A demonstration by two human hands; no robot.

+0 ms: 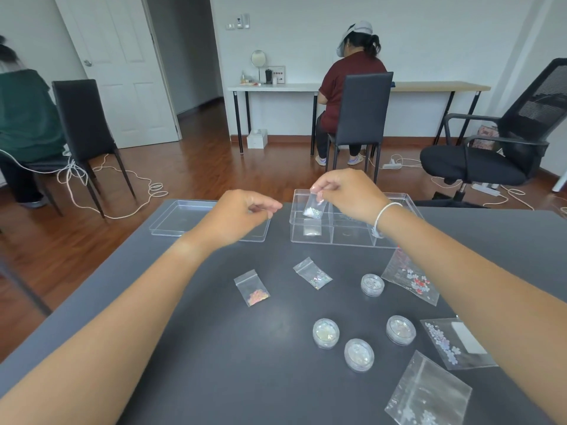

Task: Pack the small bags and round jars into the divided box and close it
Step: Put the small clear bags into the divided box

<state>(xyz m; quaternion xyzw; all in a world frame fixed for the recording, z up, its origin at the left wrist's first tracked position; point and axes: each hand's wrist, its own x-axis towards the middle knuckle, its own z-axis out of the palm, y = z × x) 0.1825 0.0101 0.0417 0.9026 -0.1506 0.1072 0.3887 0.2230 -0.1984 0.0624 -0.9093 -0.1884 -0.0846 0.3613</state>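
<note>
Two hands up over the far tabletop [214, 348]. Lid [181, 220] lies far left, set aside so the box stays open. Left hand [242, 216] hovers over the lid's right end w/ fingers loosely curled, holding nothing, prob. ready to help. Pink bag [252, 288] & clear bag [312, 273] wait mid-tabletop; four jars [325, 332] sit near right, all unpacked. Box [352, 237] far right, one bag [312, 227] already in its left compartment. Right hand [346, 194], wrist bent down, pinches a bag [314, 207] by its top edge so it hangs straight into that compartment.
</note>
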